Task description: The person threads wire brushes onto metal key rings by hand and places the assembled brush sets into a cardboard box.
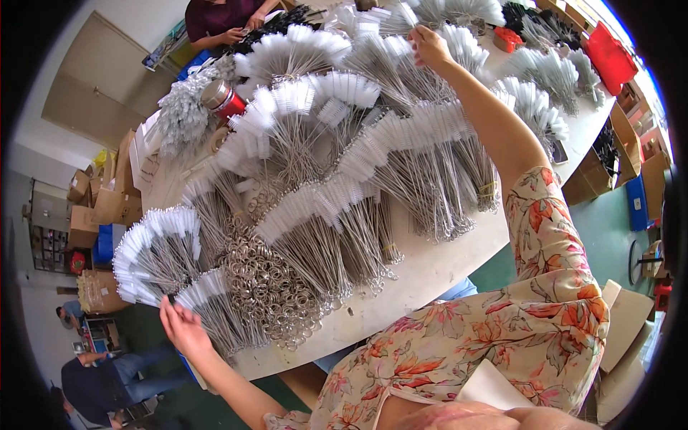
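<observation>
White tabletop carries fanned bundles of wire-stemmed white bristle brushes between both hands. Right hand, stretched far across, pinches the bristle end of one far bundle. Left hand, at the near edge, fingers closed on the brush fan directly above it.

Fanned bundle of white-bristled wire brushes lying flat at the table's near left edge, bristles outward, ring handles converging. A second, similar bundle lies at the far side, bristle ends upward in view.
</observation>
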`<state>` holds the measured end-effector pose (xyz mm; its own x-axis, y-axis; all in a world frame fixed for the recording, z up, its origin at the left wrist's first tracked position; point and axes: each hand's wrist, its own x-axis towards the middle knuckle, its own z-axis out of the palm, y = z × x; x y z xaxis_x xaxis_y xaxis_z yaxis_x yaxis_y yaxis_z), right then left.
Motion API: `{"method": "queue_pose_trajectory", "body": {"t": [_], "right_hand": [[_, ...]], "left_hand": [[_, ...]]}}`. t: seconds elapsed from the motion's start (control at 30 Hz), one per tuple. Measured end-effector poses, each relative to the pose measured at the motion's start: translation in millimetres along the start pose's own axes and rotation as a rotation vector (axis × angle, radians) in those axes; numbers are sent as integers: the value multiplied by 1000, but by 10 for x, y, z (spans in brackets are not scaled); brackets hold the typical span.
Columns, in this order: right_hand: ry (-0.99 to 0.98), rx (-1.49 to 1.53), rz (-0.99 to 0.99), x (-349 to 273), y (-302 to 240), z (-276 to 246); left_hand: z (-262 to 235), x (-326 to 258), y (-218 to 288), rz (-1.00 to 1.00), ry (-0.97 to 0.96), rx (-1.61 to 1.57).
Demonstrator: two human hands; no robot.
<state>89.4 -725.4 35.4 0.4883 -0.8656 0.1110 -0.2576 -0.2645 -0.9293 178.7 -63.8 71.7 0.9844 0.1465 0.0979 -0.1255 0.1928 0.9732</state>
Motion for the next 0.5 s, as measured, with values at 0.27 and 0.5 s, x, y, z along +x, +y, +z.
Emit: {"method": "queue_pose_trajectory", "body": {"t": [0.27,0.5], "right_hand": [[-79,-1094,-264,932,1028,-396],[344,-666,-520,1225,828,-174]], "left_hand": [[-814,-1029,-257,-225,76,-11],[-1201,-1599,-350,-300,314,-435]]}}
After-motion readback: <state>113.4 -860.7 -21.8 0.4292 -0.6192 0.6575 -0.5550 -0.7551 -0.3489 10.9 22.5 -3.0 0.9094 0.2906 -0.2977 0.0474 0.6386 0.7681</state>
